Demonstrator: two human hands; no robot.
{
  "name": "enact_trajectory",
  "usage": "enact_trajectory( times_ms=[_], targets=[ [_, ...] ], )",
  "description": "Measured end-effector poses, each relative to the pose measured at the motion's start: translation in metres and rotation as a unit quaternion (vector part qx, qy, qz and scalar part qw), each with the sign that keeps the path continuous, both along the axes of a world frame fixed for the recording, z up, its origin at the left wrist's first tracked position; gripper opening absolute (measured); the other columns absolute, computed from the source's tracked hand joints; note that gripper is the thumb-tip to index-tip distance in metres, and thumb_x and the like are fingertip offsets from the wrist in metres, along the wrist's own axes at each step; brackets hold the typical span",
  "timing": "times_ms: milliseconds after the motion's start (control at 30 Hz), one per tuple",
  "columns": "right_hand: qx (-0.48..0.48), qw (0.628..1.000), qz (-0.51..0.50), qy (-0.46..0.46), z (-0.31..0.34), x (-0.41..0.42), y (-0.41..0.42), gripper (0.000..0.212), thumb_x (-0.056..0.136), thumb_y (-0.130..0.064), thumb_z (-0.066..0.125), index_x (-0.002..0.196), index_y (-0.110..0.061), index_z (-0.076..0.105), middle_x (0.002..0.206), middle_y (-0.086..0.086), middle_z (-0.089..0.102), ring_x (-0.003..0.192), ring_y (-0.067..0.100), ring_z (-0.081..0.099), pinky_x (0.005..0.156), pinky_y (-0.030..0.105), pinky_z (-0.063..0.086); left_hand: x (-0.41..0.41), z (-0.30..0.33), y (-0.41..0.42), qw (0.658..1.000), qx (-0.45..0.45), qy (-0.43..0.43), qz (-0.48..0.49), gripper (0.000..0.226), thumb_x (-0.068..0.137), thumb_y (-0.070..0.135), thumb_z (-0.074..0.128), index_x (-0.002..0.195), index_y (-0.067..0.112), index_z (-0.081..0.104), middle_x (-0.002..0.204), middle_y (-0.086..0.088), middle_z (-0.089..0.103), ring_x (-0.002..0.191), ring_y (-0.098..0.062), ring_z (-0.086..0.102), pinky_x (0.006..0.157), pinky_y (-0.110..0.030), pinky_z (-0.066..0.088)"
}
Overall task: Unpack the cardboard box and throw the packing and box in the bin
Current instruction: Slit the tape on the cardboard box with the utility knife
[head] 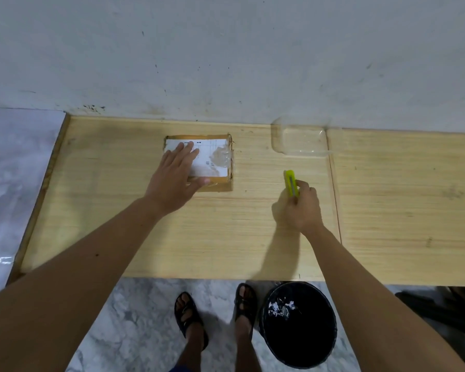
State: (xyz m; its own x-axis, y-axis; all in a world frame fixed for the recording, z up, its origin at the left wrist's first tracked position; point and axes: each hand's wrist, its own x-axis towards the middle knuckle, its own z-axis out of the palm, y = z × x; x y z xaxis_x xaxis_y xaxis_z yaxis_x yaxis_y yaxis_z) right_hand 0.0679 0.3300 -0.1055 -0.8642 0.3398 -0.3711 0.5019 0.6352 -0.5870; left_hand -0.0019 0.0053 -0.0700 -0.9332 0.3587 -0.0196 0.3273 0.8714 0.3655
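Observation:
A small cardboard box (215, 159) with a white label and clear tape lies closed on the wooden table (226, 237). My left hand (176, 175) rests flat on its top, fingers straight, thumb along the near edge. To the right of the box, my right hand (302, 208) grips a yellow utility knife (291, 182) above the table, its tip pointing away from me. On the floor under the table's front edge stands a black bin (298, 326) with some scraps of paper inside.
A clear plastic container (300, 139) sits at the back of the table by the wall. A seam (333, 189) splits the tabletop to the right of my right hand. My sandalled feet (215, 315) stand on the marble floor left of the bin.

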Motion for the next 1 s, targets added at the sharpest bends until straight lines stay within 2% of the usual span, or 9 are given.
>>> enact_trajectory(
  times_ms=[33,133,233,367,467,600,767,900,1000],
  targets=[
    [-0.026,1.0,0.012,-0.001,0.003,-0.003,-0.004,0.053,0.095,-0.002,0.048,0.147,-0.008,0.042,0.128,0.024,0.052,0.106,0.035,0.057,0.086,0.035,0.044,0.0,0.001,0.0,1.0,0.002,0.0,0.0,0.082,0.095,0.06,0.053,0.156,0.01,0.033,0.168,-0.008,0.024,0.158,-0.023,0.011,0.128,-0.048,0.012],
    [-0.149,0.988,0.026,-0.03,0.018,-0.009,-0.023,0.047,0.099,-0.001,0.045,0.143,-0.015,0.038,0.113,0.019,0.065,0.084,0.027,0.065,0.079,0.049,0.054,0.0,0.002,0.001,1.0,0.001,0.0,0.0,0.081,0.094,0.054,0.059,0.155,0.007,0.035,0.167,-0.01,0.026,0.157,-0.026,0.015,0.128,-0.049,0.014],
    [-0.28,0.959,0.005,-0.046,0.036,-0.017,-0.044,0.06,0.098,0.009,0.04,0.148,-0.023,0.035,0.097,0.01,0.063,0.069,0.021,0.06,0.07,0.043,0.051,-0.001,0.001,0.001,1.0,-0.008,0.011,0.002,0.084,0.09,0.056,0.061,0.153,0.005,0.039,0.164,-0.013,0.033,0.155,-0.03,0.023,0.126,-0.052,0.02],
    [-0.43,0.901,0.017,-0.046,0.052,-0.022,-0.064,0.083,0.097,0.02,0.042,0.155,-0.037,0.026,0.09,0.008,0.059,0.065,0.018,0.06,0.086,0.051,0.054,-0.005,0.001,0.001,1.0,-0.016,0.007,0.011,0.087,0.085,0.059,0.068,0.152,0.009,0.043,0.163,-0.009,0.036,0.154,-0.026,0.027,0.125,-0.048,0.023],
    [-0.376,0.926,0.033,0.001,0.056,-0.023,-0.076,0.064,0.106,0.006,0.04,0.159,-0.029,0.029,0.088,0.01,0.059,0.063,0.022,0.054,0.066,0.036,0.055,-0.008,0.0,0.001,1.0,-0.008,0.008,0.015,0.086,0.085,0.06,0.069,0.151,0.011,0.044,0.163,-0.007,0.037,0.154,-0.024,0.027,0.126,-0.047,0.022],
    [-0.265,0.963,0.027,0.037,0.057,-0.025,-0.086,0.051,0.108,-0.01,0.041,0.153,-0.032,0.042,0.081,0.004,0.062,0.054,0.026,0.05,0.056,0.036,0.05,-0.007,-0.001,0.001,1.0,0.013,0.013,0.022,0.085,0.084,0.06,0.069,0.15,0.012,0.046,0.162,-0.006,0.037,0.154,-0.024,0.028,0.126,-0.046,0.02],
    [-0.186,0.98,0.04,0.054,0.067,-0.028,-0.095,0.047,0.108,-0.016,0.041,0.149,-0.038,0.047,0.078,0.004,0.062,0.051,0.023,0.049,0.043,0.022,0.045,-0.006,0.001,0.001,0.999,-0.012,-0.007,0.051,0.084,0.085,0.071,0.059,0.153,0.024,0.04,0.167,0.008,0.027,0.156,-0.012,0.018,0.122,-0.063,0.004],
    [-0.127,0.99,0.031,0.059,0.07,-0.038,-0.103,0.05,0.105,-0.014,0.04,0.151,-0.033,0.047,0.085,0.004,0.066,0.056,0.022,0.055,0.062,0.041,0.061,-0.006,0.003,0.002,0.998,0.028,-0.027,0.056,0.084,0.084,0.067,0.065,0.152,0.024,0.042,0.166,0.008,0.028,0.156,-0.012,0.018,0.122,-0.058,0.02],
    [-0.1,0.993,0.041,0.045,0.073,-0.041,-0.105,0.05,0.105,-0.016,0.04,0.152,-0.033,0.047,0.093,0.002,0.067,0.057,0.02,0.057,0.075,0.044,0.062,-0.006,0.004,0.002,0.997,0.039,-0.03,0.065,0.083,0.084,0.064,0.067,0.152,0.023,0.043,0.166,0.008,0.028,0.156,-0.011,0.017,0.124,-0.056,0.019]
  ],
)
